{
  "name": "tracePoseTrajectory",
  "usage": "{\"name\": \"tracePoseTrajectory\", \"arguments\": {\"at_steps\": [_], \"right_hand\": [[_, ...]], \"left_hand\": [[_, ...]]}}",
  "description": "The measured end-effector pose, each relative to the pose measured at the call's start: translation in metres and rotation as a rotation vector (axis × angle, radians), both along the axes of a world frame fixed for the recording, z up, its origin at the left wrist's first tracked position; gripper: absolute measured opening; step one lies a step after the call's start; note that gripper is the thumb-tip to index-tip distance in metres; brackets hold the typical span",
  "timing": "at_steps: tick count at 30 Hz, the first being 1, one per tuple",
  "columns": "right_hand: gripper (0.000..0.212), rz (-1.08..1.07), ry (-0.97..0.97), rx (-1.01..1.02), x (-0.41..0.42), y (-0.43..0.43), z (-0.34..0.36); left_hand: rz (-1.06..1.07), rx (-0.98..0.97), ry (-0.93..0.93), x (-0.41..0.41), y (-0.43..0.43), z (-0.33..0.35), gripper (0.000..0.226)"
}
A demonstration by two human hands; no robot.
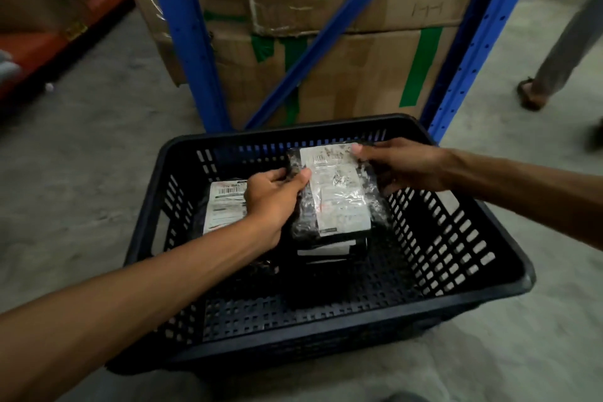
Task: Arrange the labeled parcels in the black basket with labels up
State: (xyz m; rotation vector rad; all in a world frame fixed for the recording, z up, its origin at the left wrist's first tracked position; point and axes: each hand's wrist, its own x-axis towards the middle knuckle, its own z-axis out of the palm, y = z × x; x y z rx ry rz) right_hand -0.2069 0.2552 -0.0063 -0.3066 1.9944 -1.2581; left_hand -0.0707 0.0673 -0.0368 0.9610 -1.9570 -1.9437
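Observation:
A black slotted plastic basket [424, 316] stands on the concrete floor in front of me. Both hands hold one black-wrapped parcel [336, 192] with a white label facing up, over the basket's middle. My left hand [274, 196] grips its left edge and my right hand [401, 163] grips its top right corner. Under it lies a stack of black parcels [329, 250] with white label edges showing. Another labeled parcel [223, 206], label up, lies at the basket's left side, partly hidden by my left hand.
A blue metal rack [195, 42] with large taped cardboard boxes [352, 75] stands right behind the basket. A person's leg and sandaled foot [535, 88] are at the far right. An orange rack beam [49, 46] runs along the left.

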Motion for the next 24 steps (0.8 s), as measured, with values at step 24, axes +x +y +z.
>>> {"name": "tracePoseTrajectory", "arguments": {"at_steps": [24], "right_hand": [[0.049,-0.244,0.48,0.048,0.011,-0.049,-0.04]], "left_hand": [[-0.648,-0.731,-0.257,-0.028,-0.021,-0.019,0.081]]}}
